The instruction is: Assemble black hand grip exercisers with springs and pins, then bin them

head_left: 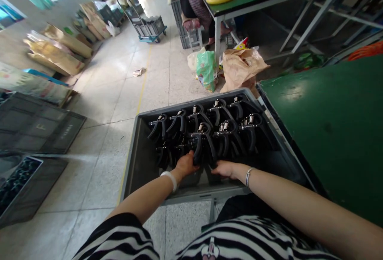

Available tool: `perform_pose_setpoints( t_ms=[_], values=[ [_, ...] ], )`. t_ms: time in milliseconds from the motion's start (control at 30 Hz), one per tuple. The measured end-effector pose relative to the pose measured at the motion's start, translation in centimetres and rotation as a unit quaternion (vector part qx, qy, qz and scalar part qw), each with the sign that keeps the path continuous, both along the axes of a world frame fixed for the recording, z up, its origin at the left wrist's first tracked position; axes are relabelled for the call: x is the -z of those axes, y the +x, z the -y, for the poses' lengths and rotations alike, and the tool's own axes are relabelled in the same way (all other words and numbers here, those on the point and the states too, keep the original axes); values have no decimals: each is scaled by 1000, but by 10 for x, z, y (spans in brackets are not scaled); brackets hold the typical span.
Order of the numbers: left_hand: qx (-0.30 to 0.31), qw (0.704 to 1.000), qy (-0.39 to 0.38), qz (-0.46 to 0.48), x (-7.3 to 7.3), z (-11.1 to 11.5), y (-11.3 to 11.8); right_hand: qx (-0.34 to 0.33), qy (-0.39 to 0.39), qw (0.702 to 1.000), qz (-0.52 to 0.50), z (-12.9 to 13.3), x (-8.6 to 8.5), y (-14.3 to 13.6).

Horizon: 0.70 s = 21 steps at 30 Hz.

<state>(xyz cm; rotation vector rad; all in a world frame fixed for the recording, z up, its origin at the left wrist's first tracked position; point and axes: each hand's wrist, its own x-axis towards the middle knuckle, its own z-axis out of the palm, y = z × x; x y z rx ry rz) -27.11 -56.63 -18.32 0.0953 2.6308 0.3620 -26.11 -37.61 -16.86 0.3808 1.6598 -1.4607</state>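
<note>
1. My left grip [186, 164] reached into a gray crate [131, 160], its fingers bent at the end of one handle of a black spring tool [198, 147]; I could not tell whether they had closed around it.
2. My right grip [226, 169] lay just beside the other handle end, fingertips pointing inward toward my left grip; whether it pinched anything, I could not tell either.
3. The black spring tool was between my two grips, at the front of the load. Its coil spring [201, 127] sat at the end farther from me, and both handles ran back toward me, spreading apart like an inverted V. Its long axis ran roughly away from my body.
4. Beyond my grips, other black tools [220, 113] stood in rows, spring ends likewise away from me.
5. Well to the left of my left grip, a dark bin [30, 132] bore a pale letter "F" [41, 126]; the smaller line of characters beside it was too blurred to read.
6. Right of my right grip, a green counter [326, 120] stood alongside the crate.
</note>
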Motion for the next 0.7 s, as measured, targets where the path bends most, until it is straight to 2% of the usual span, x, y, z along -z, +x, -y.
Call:
perform_pose_setpoints(
  t_ms=[200,400,567,700],
  values=[
    [-36,997,69,-19,-3,5,-1,122,-7,992,21,22,-4,5],
    [-70,981,179,-28,11,4,9,245,26,969,17,26,2,5],
    [-106,983,134,-68,18,6,13,299,18,953,30,26,5,7],
    [-113,980,152,-60,20,4,13,311,5,949,47,21,5,9]
  ],
)
